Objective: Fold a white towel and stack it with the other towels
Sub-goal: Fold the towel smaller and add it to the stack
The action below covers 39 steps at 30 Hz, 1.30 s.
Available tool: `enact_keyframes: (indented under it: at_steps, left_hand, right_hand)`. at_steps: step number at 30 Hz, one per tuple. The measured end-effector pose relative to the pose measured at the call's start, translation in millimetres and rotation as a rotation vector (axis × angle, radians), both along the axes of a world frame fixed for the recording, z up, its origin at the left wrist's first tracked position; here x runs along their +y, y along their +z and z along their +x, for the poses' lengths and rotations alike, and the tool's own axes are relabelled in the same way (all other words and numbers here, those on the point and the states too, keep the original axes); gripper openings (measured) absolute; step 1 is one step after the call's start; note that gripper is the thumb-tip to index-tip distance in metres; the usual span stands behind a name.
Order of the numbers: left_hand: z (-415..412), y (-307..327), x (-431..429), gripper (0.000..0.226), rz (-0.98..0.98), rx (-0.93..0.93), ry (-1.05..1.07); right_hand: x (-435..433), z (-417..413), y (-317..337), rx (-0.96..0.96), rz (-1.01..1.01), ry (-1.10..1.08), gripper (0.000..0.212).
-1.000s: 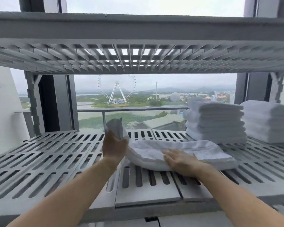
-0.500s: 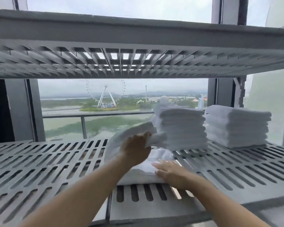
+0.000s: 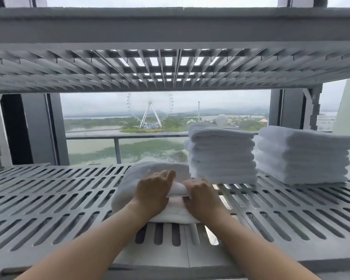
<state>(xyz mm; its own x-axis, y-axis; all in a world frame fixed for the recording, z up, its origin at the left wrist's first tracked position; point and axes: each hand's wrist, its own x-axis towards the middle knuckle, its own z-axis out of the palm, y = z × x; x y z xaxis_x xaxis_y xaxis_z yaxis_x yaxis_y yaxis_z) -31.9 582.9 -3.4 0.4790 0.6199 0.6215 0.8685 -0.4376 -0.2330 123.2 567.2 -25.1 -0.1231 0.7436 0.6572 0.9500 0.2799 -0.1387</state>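
Crowding white towel [image 3: 141, 178], towel stacks [image 3: 220, 154], hands [image 3: 176, 190] gripping

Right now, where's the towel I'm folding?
In the head view, the towel lies on the slatted shelf at centre, under both hands, just left of and in front of the nearer towel stack.

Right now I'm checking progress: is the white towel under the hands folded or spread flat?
Folded. The white terry towel lies doubled in thick layers on the grey slotted shelf, both hands pressing it.
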Motion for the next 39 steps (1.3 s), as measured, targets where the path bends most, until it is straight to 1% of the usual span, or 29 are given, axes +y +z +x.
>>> enact_keyframes:
  at_steps: [1, 2, 4, 7, 8, 10, 12, 14, 15, 17, 19, 20, 23, 25, 27, 29, 32, 34, 36, 39]
  left_hand:
    - [-9, -1, -2, 0.041, 0.056, -0.004, 0.050]
    - [-19, -2, -4, 0.044, 0.080, -0.038, 0.089]
    - [-35, -6, -6, 0.050, 0.045, -0.185, 0.115]
    - [-44, -11, -7, 0.057, -0.069, -0.454, 0.090]
    - [-44, -12, -7, 0.059, -0.087, -0.510, 0.079]
    - [-46, -12, -4, 0.058, -0.093, -0.564, 0.024]
    - [-52, -10, 0, 0.056, -0.130, -0.649, -0.071]
    - [-60, -8, 1, 0.054, -0.219, -0.774, -0.141]
    - [-64, -9, 1, 0.054, -0.259, -0.812, -0.130]
    - [-69, -9, 1, 0.057, -0.353, -0.819, -0.001]
    - [-69, -9, 0, 0.058, -0.449, -0.770, 0.122]
    - [-68, -8, -1, 0.053, -0.457, -0.732, 0.130]
    - [-67, -2, 0, 0.037, -0.371, -0.552, 0.103]
    - [-65, 1, 2, 0.035, -0.347, -0.437, 0.110]
    - [-65, 0, 4, 0.036, -0.349, -0.390, 0.126]
    - [-67, -2, 6, 0.037, -0.350, -0.396, 0.117]
    - [-74, -1, 7, 0.034, -0.370, -0.531, 0.077]
    - [-80, 1, 11, 0.039, -0.417, -0.613, 0.083]
    - [-87, 3, 16, 0.050, -0.524, -0.646, 0.065]
    - [-102, 4, 19, 0.067, -0.664, -0.650, -0.113]
  right_hand:
    - [-2, 0, 0, -0.031, 0.058, -0.056, 0.023]
    - [-5, 0, -1, -0.043, 0.120, -0.101, 0.022]
    - [-12, 0, 1, -0.044, 0.192, -0.169, 0.032]
    - [-19, -1, 3, -0.038, 0.205, -0.243, 0.041]
    - [-19, -2, 2, -0.057, 0.192, -0.264, 0.041]
    - [-21, -2, 0, -0.116, 0.146, -0.300, 0.039]
    - [-20, -1, -1, -0.144, 0.139, -0.274, 0.042]
    - [-19, -3, -1, -0.219, 0.185, -0.135, 0.058]
    - [-18, -5, -2, -0.258, 0.214, -0.045, 0.064]
    - [-17, -9, -4, -0.252, 0.250, 0.063, 0.068]
    - [-16, -10, -3, -0.212, 0.248, 0.044, 0.066]
    - [-16, -10, -3, -0.202, 0.258, 0.013, 0.063]
    - [-15, -8, -4, -0.208, 0.329, -0.062, 0.059]
    - [-16, -10, -6, -0.242, 0.332, -0.078, 0.059]
    - [-19, -12, -7, -0.265, 0.267, -0.089, 0.057]
    - [-20, -14, -7, -0.297, 0.172, -0.116, 0.058]
    - [-16, -26, -2, -0.337, 0.049, -0.130, 0.067]
    - [-10, -39, -1, -0.291, 0.011, -0.160, 0.074]
    - [-8, -52, -4, -0.192, -0.040, -0.179, 0.080]
    - [-6, -55, -12, -0.058, -0.105, -0.177, 0.080]
